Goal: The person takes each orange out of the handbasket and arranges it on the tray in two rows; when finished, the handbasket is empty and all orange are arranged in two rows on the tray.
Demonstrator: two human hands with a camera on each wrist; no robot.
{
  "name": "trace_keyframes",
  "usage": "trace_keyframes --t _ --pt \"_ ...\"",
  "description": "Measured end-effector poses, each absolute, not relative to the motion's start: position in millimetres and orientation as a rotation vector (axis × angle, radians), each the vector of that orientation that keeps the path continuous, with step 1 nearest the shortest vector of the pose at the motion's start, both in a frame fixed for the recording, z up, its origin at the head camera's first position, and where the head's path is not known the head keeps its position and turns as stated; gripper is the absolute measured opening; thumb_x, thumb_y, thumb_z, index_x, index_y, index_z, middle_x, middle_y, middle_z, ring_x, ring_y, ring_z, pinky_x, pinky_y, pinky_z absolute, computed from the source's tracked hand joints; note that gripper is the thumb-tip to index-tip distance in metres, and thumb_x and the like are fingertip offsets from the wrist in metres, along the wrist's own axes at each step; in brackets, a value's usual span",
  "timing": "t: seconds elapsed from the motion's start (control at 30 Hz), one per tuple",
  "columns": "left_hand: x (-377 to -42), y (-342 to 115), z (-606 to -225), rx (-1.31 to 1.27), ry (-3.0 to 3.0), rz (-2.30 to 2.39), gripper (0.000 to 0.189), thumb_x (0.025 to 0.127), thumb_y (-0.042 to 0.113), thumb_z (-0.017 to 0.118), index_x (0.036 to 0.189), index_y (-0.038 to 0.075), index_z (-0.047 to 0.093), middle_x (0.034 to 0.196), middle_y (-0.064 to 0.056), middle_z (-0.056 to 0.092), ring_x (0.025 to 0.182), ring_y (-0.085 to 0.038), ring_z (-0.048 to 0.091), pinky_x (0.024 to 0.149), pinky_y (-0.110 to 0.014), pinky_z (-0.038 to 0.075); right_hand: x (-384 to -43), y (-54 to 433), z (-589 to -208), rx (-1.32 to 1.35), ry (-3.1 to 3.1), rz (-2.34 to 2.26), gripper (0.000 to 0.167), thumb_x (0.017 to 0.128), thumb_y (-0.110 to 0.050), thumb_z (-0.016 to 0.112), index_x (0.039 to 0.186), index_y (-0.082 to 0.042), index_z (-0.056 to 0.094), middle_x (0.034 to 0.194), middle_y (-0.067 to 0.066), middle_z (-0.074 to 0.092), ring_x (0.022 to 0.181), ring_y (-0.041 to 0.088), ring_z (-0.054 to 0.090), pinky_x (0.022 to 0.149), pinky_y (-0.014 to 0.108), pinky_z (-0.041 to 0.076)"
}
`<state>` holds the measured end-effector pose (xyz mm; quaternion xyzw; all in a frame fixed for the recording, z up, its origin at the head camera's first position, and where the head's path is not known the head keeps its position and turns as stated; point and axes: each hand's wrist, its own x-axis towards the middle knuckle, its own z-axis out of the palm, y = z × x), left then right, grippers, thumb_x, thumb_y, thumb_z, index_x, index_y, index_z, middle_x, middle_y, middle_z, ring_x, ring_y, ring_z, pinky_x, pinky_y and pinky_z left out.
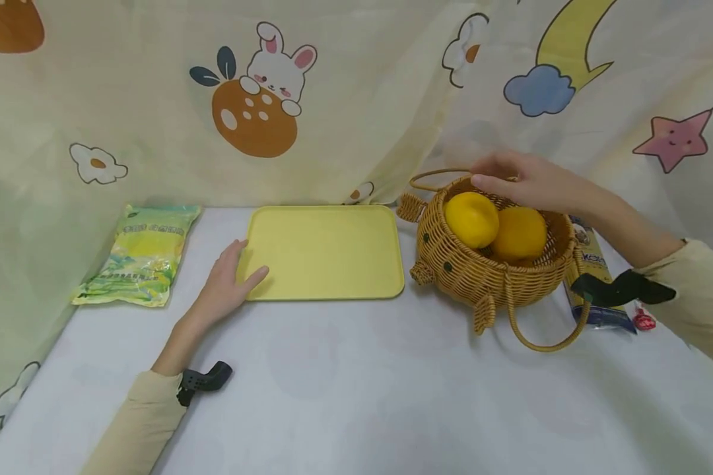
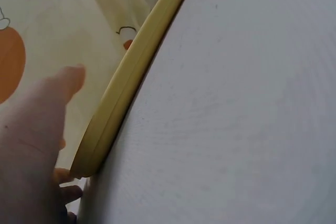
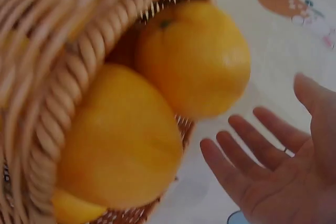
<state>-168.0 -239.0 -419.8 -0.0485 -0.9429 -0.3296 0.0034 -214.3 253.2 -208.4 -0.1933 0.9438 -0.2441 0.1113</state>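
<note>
My left hand [image 1: 228, 277] is at the left edge of a yellow rectangular tray [image 1: 327, 254], its thumb spread over the near-left corner. In the left wrist view, fingertips show right at the end of the tray's rim [image 2: 118, 98]. My right hand [image 1: 519, 178] is over the far side of a wicker basket [image 1: 451, 270] shaped like an animal, fingers extended and holding nothing. Inside the basket are a yellow-orange orange [image 1: 472, 220] and a darker-looking orange [image 1: 519, 232]. The right wrist view shows the palm [image 3: 294, 187] apart from the fruit, and part of another orange [image 3: 76, 208] low down.
A green and yellow packet [image 1: 145, 254] lies left of the tray. Behind the basket's right side are a blue and gold packet [image 1: 597, 270] and a red wrapped candy [image 1: 644, 318]. One basket handle [image 1: 549, 346] hangs toward the front. A printed curtain [image 1: 356, 99] stands behind the table.
</note>
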Motion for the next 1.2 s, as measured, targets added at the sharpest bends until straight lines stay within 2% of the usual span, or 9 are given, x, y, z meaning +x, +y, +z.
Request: trace_keyframes --t 0.2,0.33,0.47,0.57,0.63,0.77,0.9,1.07,1.2 --pt "-167 -245 -430 -0.268 -3.058 -0.839 0.097 0.089 0.062 0.054 0.156 0.005 0.012 0.161 -0.023 0.014 0.15 -0.041 0.009 0.122 -0.059 0.004 -240 270 -202 -0.569 2.521 -0.607 0.056 0.1 -0.043 0.047 0.146 -0.012 0.04 0.147 0.015 0.045 0.126 0.034 0.053 0.098 0.046 0.053" --pt "-167 -247 -429 -0.293 -3.084 -0.781 0.103 0.088 0.065 0.053 0.156 0.003 0.007 0.162 -0.024 0.012 0.151 -0.041 0.007 0.123 -0.057 0.004 -248 271 -202 -0.595 2.405 -0.614 0.053 0.1 -0.037 0.051 0.145 -0.013 0.04 0.151 0.012 0.041 0.129 0.032 0.051 0.097 0.04 0.055" --pt "-167 -248 -428 -0.297 -3.106 -0.769 0.106 0.087 0.067 0.053 0.156 0.003 0.003 0.163 -0.021 0.01 0.151 -0.039 0.005 0.123 -0.056 0.004 -250 268 -207 -0.603 2.381 -0.579 0.055 0.098 -0.037 0.055 0.145 -0.015 0.041 0.15 0.011 0.042 0.128 0.031 0.052 0.099 0.044 0.053" --pt "-167 -248 -429 -0.294 -3.115 -0.763 0.106 0.087 0.068 0.053 0.156 0.005 0.002 0.163 -0.019 0.009 0.152 -0.038 0.005 0.123 -0.056 0.004 -249 265 -210 -0.637 2.387 -0.499 0.06 0.095 -0.038 0.059 0.147 -0.017 0.038 0.151 0.012 0.039 0.132 0.035 0.044 0.104 0.057 0.045" --pt "-167 -248 -429 -0.297 -3.12 -0.757 0.106 0.087 0.068 0.053 0.156 0.006 0.001 0.163 -0.019 0.009 0.152 -0.038 0.005 0.123 -0.056 0.004 -249 260 -214 -0.653 2.37 -0.46 0.065 0.093 -0.04 0.062 0.148 -0.02 0.034 0.152 0.012 0.036 0.131 0.036 0.041 0.102 0.061 0.043" --pt "-165 -247 -429 -0.296 -3.129 -0.757 0.107 0.086 0.068 0.053 0.156 0.006 0.002 0.163 -0.019 0.01 0.152 -0.038 0.005 0.123 -0.056 0.004 -247 252 -223 -0.635 2.306 -0.422 0.075 0.089 -0.041 0.066 0.149 -0.023 0.025 0.147 0.012 0.037 0.121 0.032 0.044 0.093 0.05 0.046" --pt "-164 -247 -428 -0.29 -3.131 -0.757 0.106 0.087 0.068 0.053 0.156 0.006 0.002 0.163 -0.019 0.009 0.152 -0.039 0.005 0.123 -0.056 0.004 -248 245 -229 -0.614 2.299 -0.404 0.076 0.087 -0.042 0.067 0.146 -0.023 0.024 0.137 0.011 0.045 0.114 0.028 0.049 0.087 0.042 0.046" --pt "-165 -245 -430 -0.297 -3.133 -0.74 0.106 0.087 0.068 0.052 0.157 0.007 0.0 0.164 -0.019 0.009 0.152 -0.038 0.005 0.123 -0.056 0.004 -248 245 -230 -0.616 2.325 -0.36 0.08 0.086 -0.045 0.068 0.146 -0.021 0.022 0.137 0.012 0.045 0.112 0.027 0.049 0.087 0.042 0.046" --pt "-165 -246 -431 -0.3 -3.132 -0.731 0.106 0.087 0.068 0.051 0.157 0.009 -0.001 0.164 -0.019 0.009 0.152 -0.039 0.004 0.123 -0.057 0.003 -248 245 -234 -0.614 2.313 -0.33 0.082 0.085 -0.048 0.068 0.148 -0.022 0.023 0.148 0.013 0.033 0.121 0.03 0.044 0.094 0.049 0.045"
